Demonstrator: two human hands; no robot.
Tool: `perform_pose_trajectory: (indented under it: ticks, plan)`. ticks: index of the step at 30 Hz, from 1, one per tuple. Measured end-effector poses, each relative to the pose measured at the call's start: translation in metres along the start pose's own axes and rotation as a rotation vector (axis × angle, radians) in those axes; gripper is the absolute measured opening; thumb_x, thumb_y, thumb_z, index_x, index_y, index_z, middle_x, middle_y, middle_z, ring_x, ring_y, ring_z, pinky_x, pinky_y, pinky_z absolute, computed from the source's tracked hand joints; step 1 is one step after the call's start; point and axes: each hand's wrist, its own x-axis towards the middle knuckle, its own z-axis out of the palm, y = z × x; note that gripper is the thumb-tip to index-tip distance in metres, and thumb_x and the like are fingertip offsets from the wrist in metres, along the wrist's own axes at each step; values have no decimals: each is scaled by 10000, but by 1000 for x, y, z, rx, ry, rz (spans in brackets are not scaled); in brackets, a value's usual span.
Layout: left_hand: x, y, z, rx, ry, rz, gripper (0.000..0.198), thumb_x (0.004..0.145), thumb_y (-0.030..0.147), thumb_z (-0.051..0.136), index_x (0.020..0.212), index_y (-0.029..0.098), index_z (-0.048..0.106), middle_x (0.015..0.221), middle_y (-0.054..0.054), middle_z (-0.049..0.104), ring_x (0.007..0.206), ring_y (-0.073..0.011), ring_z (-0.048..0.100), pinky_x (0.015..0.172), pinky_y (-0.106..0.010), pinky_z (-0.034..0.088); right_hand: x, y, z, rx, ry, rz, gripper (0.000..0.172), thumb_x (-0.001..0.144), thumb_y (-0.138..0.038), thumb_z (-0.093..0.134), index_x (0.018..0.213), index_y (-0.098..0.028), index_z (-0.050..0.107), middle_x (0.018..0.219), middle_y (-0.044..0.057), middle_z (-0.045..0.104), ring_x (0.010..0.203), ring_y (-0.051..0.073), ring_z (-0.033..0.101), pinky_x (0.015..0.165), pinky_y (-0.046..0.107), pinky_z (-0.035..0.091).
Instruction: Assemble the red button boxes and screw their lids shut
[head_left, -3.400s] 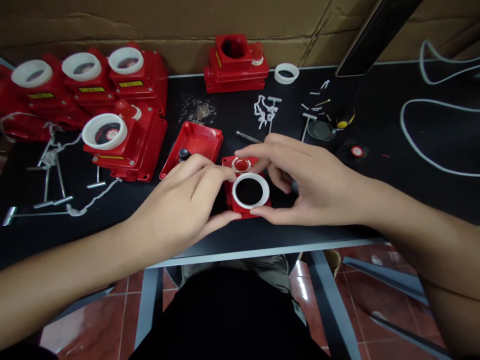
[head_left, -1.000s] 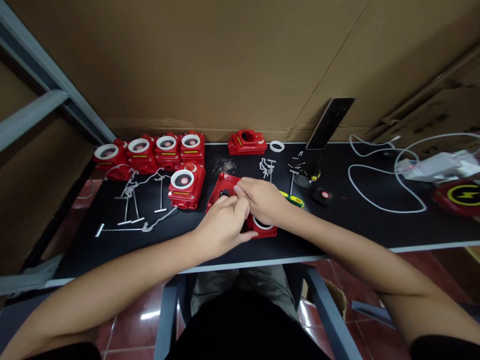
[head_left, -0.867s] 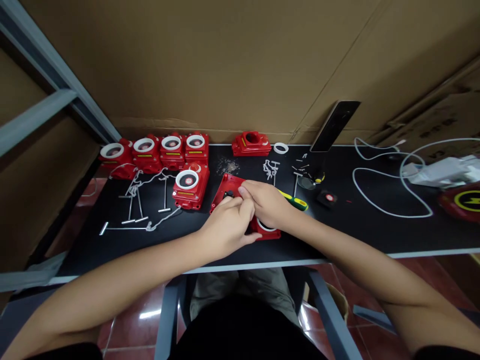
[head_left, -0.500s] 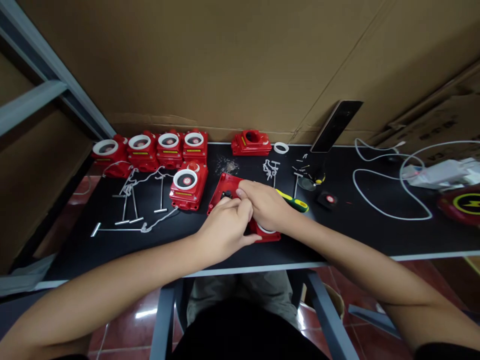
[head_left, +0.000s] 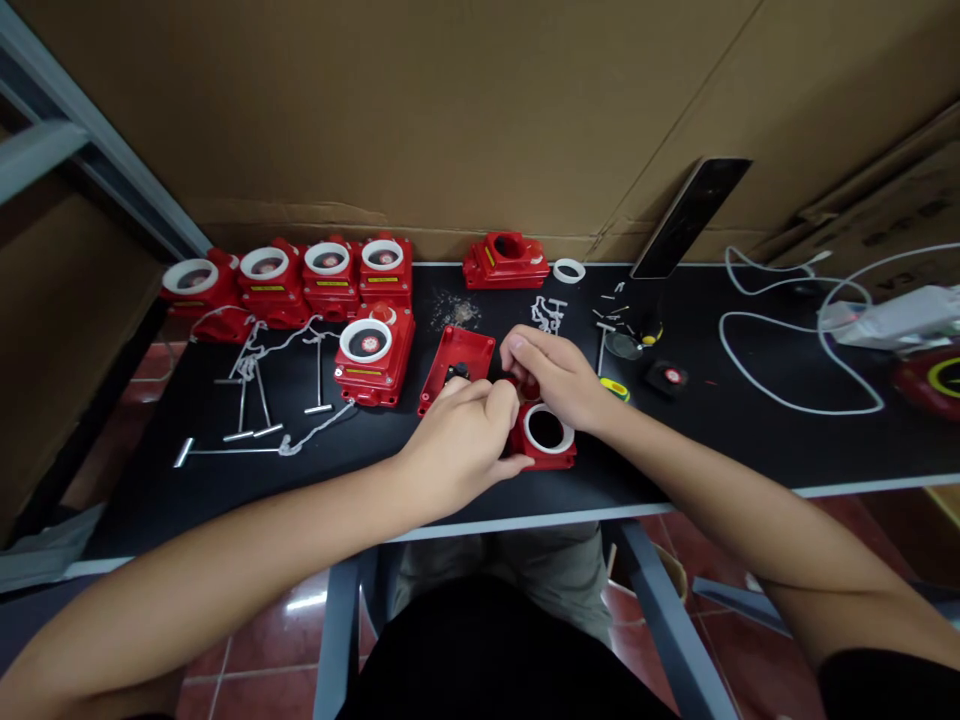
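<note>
**Both hands at a red cover among red housings**

Far left of the surface [head_left: 750,440]: four red housings [head_left: 277,300] in a row, each topped by a white collar; dark interiors show red-and-white markings. In front, metal T-bars [head_left: 231,451] lie loose, several knotted up in white cord [head_left: 249,365].

Next, a fifth housing [head_left: 375,385], nearer the person, same collar; inside it a dark disc with a red-and-white label. Just right, an open red shell [head_left: 469,345], hollow side up, a black part [head_left: 456,372] inside. Crumbs [head_left: 456,312] lie behind it.

Left grip [head_left: 465,435]: fingers curled, thumb along the front edge of the red cover [head_left: 559,460]; whether the fingers clasp anything — cannot tell. Behind, near the cardboard, another housing [head_left: 506,270], collarless, its round mouth dark.

Red cover lies on the surface near the front edge, between the hands, white ring [head_left: 551,451] set in it, dark within. Right grip [head_left: 559,378] above its rear part, fingers bent inward; anything pinched is hidden, cannot tell.

Further right: loose white ring [head_left: 568,280], yellow handle [head_left: 615,389], clear disc [head_left: 622,345], labelled black block [head_left: 666,376], then a plastic bag [head_left: 892,318], contents unclear.
</note>
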Motion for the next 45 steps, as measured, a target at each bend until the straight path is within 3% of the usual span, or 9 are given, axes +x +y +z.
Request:
perform_pose_trajectory:
  ticks: [3,6,10,19,25,30,33,39,45]
  plan:
    - [1,0,1,-27,2,-4,610,883,344,1061,1048,258,479,991,-51,764,943,-326,778,918,-442,561,4,-6,0,-79,-24,13,443,1218,-495,293,910,-259,508,806,27,611,730,199,562,720,327,421]
    - [2,-2,3,-36,6,2,613,882,327,1063,1063,256,482,1005,-35,759,952,-310,783,938,-446,570,7,-13,3,-204,-65,45,375,1193,-468,402,886,-263,470,828,48,635,739,217,531,717,352,331]
    - [1,-4,5,-33,23,14,612,899,363,1061,1108,247,497,1010,-28,757,967,-307,792,933,-449,588,9,-17,7,-335,-101,105,337,1220,-451,373,961,-266,486,824,60,645,706,240,501,700,363,258]
    - [-3,-1,3,2,45,26,611,893,371,1069,1053,248,493,948,-23,747,830,-264,737,833,-401,560,5,-19,8,-380,-126,91,273,1223,-407,320,1064,-258,485,835,82,695,710,265,519,733,380,271]
    - [-7,0,-4,27,39,100,422,1000,326,963,1077,217,563,990,-52,781,867,-271,727,849,-407,536,3,-15,8,-246,-38,40,289,1224,-408,368,998,-267,480,822,52,688,730,244,548,816,382,385]
    - [-7,1,-11,27,57,168,418,1062,288,906,1341,138,633,1254,-130,861,1068,-312,778,934,-448,558,-2,-14,-21,-109,64,4,385,1268,-398,287,1068,-253,582,793,6,669,678,199,587,739,339,447]
    - [-7,1,-12,46,58,199,460,1086,289,879,1442,129,636,1378,-146,855,1150,-322,783,983,-464,570,-5,-9,-46,-100,94,-36,376,1268,-398,362,1036,-250,618,763,-10,646,659,181,596,712,331,454]
    - [-10,2,-15,76,70,212,394,1140,277,796,1463,100,658,1412,-164,851,1183,-328,784,996,-472,591,-22,19,-77,-170,195,-86,313,1218,-335,485,997,-253,691,767,2,685,681,201,622,783,380,479]
    - [-7,2,-23,78,-10,204,528,1046,201,770,1546,90,641,1316,-183,823,1147,-367,757,916,-489,612,-33,43,-88,-288,294,-174,220,1154,-238,573,994,-270,721,832,24,765,719,225,659,764,412,476]
